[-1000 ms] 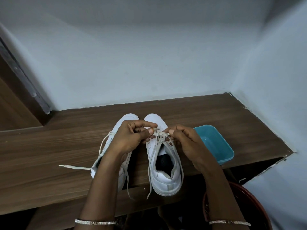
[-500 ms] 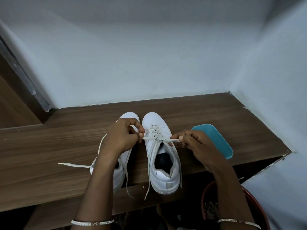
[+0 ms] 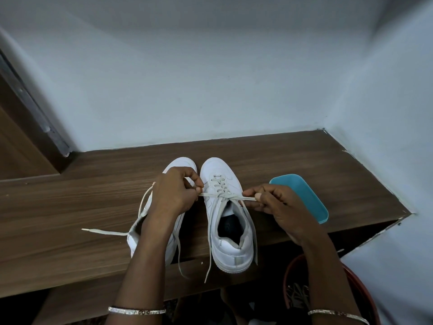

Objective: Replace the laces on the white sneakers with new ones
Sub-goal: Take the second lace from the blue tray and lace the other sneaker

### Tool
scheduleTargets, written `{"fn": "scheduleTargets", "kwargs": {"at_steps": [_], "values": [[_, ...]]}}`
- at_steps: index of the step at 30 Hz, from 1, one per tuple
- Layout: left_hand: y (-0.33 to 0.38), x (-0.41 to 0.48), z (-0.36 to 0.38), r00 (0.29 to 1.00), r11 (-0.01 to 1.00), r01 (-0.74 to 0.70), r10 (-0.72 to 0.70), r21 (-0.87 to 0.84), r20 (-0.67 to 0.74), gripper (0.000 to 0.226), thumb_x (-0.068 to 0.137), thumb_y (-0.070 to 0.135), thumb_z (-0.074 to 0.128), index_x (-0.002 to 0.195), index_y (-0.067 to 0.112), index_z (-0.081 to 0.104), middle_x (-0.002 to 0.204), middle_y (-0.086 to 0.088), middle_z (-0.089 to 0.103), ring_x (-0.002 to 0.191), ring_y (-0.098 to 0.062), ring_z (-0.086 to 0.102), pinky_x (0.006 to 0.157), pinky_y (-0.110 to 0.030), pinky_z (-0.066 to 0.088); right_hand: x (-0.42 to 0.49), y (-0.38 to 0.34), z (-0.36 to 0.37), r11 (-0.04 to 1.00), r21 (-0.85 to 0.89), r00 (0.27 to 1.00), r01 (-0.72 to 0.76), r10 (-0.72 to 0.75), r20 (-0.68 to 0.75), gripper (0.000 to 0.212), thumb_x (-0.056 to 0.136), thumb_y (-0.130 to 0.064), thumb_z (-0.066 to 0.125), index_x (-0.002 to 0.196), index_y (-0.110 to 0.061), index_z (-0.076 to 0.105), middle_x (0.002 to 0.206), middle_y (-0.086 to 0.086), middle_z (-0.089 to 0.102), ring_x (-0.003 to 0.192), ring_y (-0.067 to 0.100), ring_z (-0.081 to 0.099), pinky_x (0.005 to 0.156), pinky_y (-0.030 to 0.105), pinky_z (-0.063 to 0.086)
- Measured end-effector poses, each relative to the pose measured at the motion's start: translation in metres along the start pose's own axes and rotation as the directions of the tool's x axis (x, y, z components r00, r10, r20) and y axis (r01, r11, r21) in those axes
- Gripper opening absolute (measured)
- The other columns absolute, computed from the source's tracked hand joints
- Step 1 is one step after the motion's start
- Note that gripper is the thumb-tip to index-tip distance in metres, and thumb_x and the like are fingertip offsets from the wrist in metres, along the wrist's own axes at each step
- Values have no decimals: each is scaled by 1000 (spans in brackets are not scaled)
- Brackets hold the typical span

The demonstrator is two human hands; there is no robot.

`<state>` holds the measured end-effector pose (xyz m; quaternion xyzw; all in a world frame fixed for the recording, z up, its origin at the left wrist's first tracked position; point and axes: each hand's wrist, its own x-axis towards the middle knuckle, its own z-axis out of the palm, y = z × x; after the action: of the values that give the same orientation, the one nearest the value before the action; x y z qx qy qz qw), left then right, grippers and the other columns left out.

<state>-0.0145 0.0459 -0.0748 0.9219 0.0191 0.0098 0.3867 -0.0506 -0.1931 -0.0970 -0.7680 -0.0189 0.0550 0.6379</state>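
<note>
Brown wood desk (image 3: 70,207) in a corner nook with pale blue walls. Two white sneakers sit side by side, toes to the wall. The left sneaker (image 3: 181,164) is mostly under my left forearm; the right sneaker (image 3: 232,249) is in the middle, heel at the desk edge. My left hand (image 3: 174,195) pinches one strand of the lace (image 3: 222,195) and my right hand (image 3: 274,204) pinches the other, so both hands are closed on it. The lace is taut and crossed above the tongue. It looks flat, soft and light, probably slips under tension, so grip close to the eyelets. The shoe is light and may slide when tugged. A loose lace end (image 3: 103,231) trails from the left sneaker. The teal tray (image 3: 304,195) is just beside my right hand.
</note>
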Motion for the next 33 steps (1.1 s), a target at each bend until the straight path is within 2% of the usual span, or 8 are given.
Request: {"fn": "scheduleTargets", "kwargs": {"at_steps": [4,7,13,16,21,23,27,33], "values": [[-4,0,-3,977,993,-116,111,12,184,15,90,12,67,83,25,69,65,6,72,57,2,61,55,-17,48,1,-1,0,999,-37,1000,25,-25,-2,23,98,-8,57,87,11,61,91,10,76,88,21,73,84,36,58],[-2,-2,-5,963,981,-190,193,-29,187,11,93,27,66,84,30,70,80,8,71,69,-1,61,62,-18,48,2,-6,4,998,13,998,65,-65,14,20,89,-13,72,82,2,60,82,16,72,71,16,66,68,25,53],[2,-1,-7,957,976,-211,216,-44,192,25,75,49,80,73,26,71,72,4,63,59,-1,50,57,-14,37,3,-12,4,996,-85,992,-40,50,116,42,78,-18,83,113,-20,60,89,6,75,88,23,71,84,31,57],[0,-2,-3,932,985,-172,169,-19,320,30,70,52,83,78,25,72,77,3,71,60,2,55,62,-18,46,2,-6,2,976,-205,983,-69,102,154,34,72,-22,88,100,-21,69,92,4,74,92,24,69,88,37,56],[-2,-1,3,916,984,-141,171,-107,364,19,81,39,79,81,22,71,81,2,73,77,-10,66,79,-34,53,1,-8,2,941,-327,982,-86,136,131,19,75,-30,85,75,-20,68,76,1,71,70,7,61,71,27,51],[-1,-1,1,917,979,-99,160,-181,365,18,87,36,73,85,19,69,81,3,76,83,-15,70,86,-39,52,1,-10,1,957,-286,990,-51,87,114,17,79,-25,82,75,-19,67,73,1,70,69,8,61,71,27,51],[1,-2,-2,921,941,-9,140,-339,364,14,93,27,67,97,14,65,71,-4,73,68,-13,64,72,-31,45,-2,-23,-1,999,33,996,-1,-2,86,19,83,-10,76,94,-4,63,78,16,73,69,25,67,71,34,55],[2,0,-1,934,931,-80,195,-357,299,8,95,21,64,103,18,67,68,-7,62,56,-16,64,66,-29,50,-15,-41,12,986,71,795,-153,80,601,30,104,-14,46,125,4,59,116,25,69,110,38,67,99,42,53]]}}
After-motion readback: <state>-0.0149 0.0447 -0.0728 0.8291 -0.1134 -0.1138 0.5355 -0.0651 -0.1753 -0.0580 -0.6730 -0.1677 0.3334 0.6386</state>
